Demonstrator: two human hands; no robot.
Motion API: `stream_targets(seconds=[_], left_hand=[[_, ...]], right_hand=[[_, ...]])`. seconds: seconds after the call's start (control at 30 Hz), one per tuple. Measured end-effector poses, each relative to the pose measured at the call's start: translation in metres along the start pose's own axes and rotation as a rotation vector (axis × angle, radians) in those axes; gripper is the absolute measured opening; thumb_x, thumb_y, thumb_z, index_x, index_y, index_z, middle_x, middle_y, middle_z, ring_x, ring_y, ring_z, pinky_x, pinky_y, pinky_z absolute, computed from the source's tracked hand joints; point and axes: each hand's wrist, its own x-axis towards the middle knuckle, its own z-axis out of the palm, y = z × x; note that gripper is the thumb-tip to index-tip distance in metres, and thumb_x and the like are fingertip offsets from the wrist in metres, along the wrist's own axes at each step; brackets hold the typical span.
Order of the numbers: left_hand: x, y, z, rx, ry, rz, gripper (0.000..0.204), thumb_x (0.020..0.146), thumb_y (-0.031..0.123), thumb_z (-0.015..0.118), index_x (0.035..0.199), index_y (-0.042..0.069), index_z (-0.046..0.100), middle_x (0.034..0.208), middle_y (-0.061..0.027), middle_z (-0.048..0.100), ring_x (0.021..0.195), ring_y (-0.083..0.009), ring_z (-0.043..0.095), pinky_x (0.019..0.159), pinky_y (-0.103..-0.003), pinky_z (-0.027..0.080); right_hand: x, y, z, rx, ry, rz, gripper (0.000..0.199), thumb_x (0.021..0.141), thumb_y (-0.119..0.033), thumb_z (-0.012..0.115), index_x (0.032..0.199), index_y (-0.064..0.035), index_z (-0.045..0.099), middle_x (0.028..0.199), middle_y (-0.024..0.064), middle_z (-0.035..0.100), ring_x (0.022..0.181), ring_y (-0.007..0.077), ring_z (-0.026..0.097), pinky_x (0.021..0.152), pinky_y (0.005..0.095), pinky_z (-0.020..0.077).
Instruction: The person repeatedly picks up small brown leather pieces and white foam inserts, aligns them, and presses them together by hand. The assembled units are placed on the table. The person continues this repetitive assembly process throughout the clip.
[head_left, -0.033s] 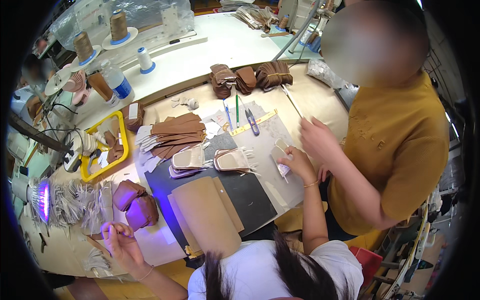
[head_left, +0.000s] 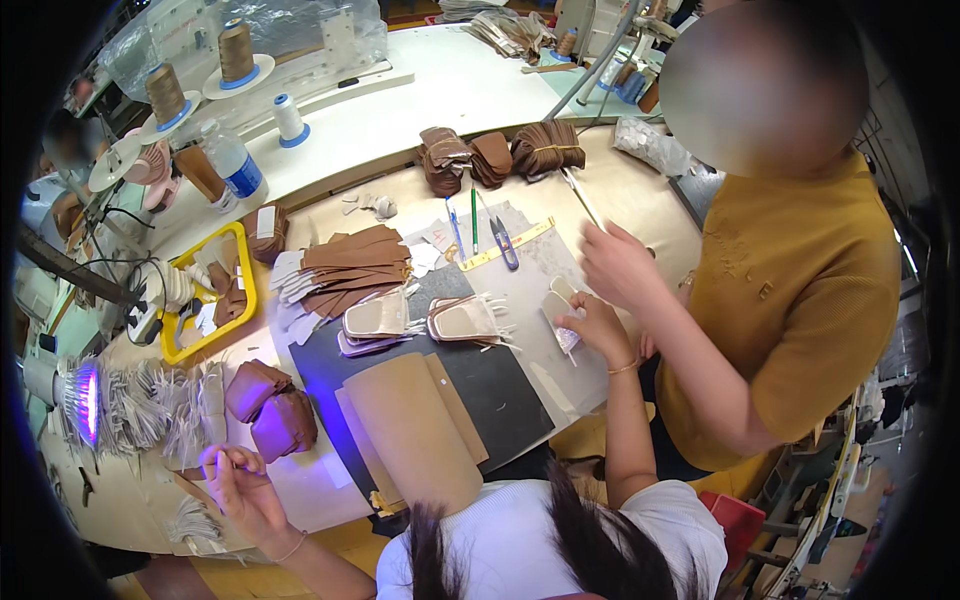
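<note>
My left hand (head_left: 242, 490) is raised over the near left of the table, its fingers loosely curled and nothing visible in them. Close to it lie two dark brown leather bundles (head_left: 282, 425). On the right, my right hand (head_left: 603, 335) grips a small cream leather piece (head_left: 562, 318) between thumb and fingers, over a grey sheet. The fingers partly cover the piece. Between my hands lie two stacks of cream tab-shaped pieces (head_left: 465, 320) with pale strings, and a curved tan sheet (head_left: 415, 430) on a black mat (head_left: 510, 410).
A co-worker's hand (head_left: 620, 265) reaches in from the right. A lit purple lamp (head_left: 88, 405) and pale strips stand at left. A yellow basket (head_left: 212, 290), brown strips (head_left: 355, 270), snips (head_left: 503, 243), a yellow ruler (head_left: 520, 241) and a water bottle (head_left: 232, 165) lie farther off.
The co-worker's hand has shifted slightly left and up, and the co-worker's body has moved a little. My own hands stay nearly where they were.
</note>
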Motion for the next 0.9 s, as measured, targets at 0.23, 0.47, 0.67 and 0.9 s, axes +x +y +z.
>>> stream_targets(seconds=[0.23, 0.47, 0.67, 0.9], left_hand=[[0.006, 0.001, -0.012, 0.059, 0.06, 0.029, 0.013, 0.095, 0.01, 0.05, 0.106, 0.003, 0.051, 0.085, -0.0049, 0.053, 0.072, -0.0117, 0.047, 0.064, -0.024, 0.039], [0.006, 0.006, -0.019, 0.165, 0.139, 0.074, 0.017, 0.094, 0.011, 0.053, 0.11, 0.005, 0.05, 0.084, -0.0041, 0.053, 0.073, -0.0111, 0.048, 0.066, -0.024, 0.04], [0.019, -0.008, -0.059, 0.387, 0.415, 0.074, 0.022, 0.088, 0.012, 0.061, 0.109, 0.005, 0.057, 0.089, -0.0039, 0.059, 0.077, -0.0114, 0.056, 0.07, -0.025, 0.044], [0.046, -0.026, -0.063, 0.906, 0.183, 0.123, 0.027, 0.084, 0.014, 0.067, 0.107, 0.001, 0.064, 0.09, -0.0021, 0.058, 0.077, -0.0083, 0.054, 0.067, -0.02, 0.044]], right_hand=[[0.004, 0.013, 0.012, 0.564, 0.105, -0.042, 0.032, 0.08, -0.02, 0.073, 0.102, -0.0037, 0.056, 0.085, 0.0022, 0.06, 0.064, 0.0072, 0.055, 0.056, 0.0224, 0.0452], [-0.008, -0.028, -0.002, 0.5, -0.108, 0.033, 0.024, 0.083, -0.011, 0.064, 0.104, -0.0016, 0.058, 0.085, 0.0021, 0.063, 0.075, 0.0082, 0.058, 0.067, 0.0228, 0.0472], [-0.018, -0.037, -0.004, 0.474, -0.144, 0.053, 0.036, 0.083, -0.01, 0.066, 0.116, -0.0002, 0.055, 0.095, -0.0006, 0.06, 0.079, 0.0069, 0.055, 0.072, 0.0214, 0.0451], [-0.03, -0.059, -0.005, 0.611, -0.221, -0.012, 0.034, 0.084, -0.007, 0.067, 0.115, 0.001, 0.055, 0.099, 0.0035, 0.061, 0.084, 0.0085, 0.054, 0.074, 0.0228, 0.0454]])
